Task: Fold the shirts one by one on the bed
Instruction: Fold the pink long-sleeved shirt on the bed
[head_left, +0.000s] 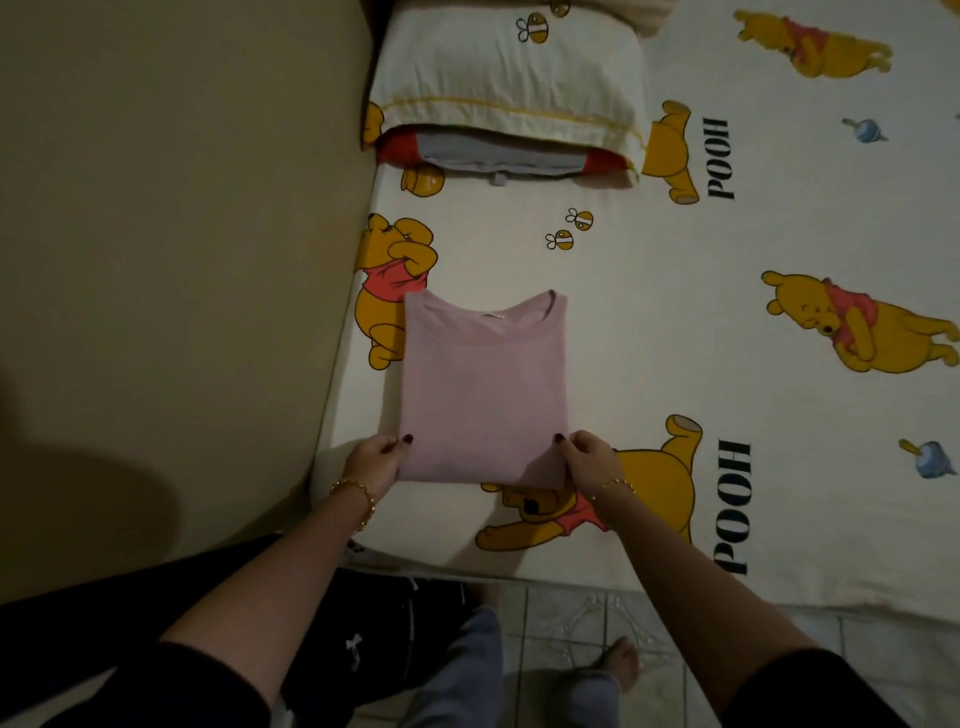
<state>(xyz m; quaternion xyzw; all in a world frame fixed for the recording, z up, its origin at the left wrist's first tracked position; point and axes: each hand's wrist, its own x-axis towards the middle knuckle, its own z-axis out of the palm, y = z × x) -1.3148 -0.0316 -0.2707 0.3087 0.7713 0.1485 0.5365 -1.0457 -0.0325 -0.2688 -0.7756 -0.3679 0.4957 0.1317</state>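
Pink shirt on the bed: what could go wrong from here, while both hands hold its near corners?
1. The left hand and the right hand pinch only the near corners of the pink folded shirt; if lifted so, its far neckline part may sag and the folds open.
2. The shirt lies near the left edge of the white bear-print bed sheet, beside the beige wall; a sideways pull might slide it off.

Head camera, looking steeply down, close over bed (675, 291) edge; single view.
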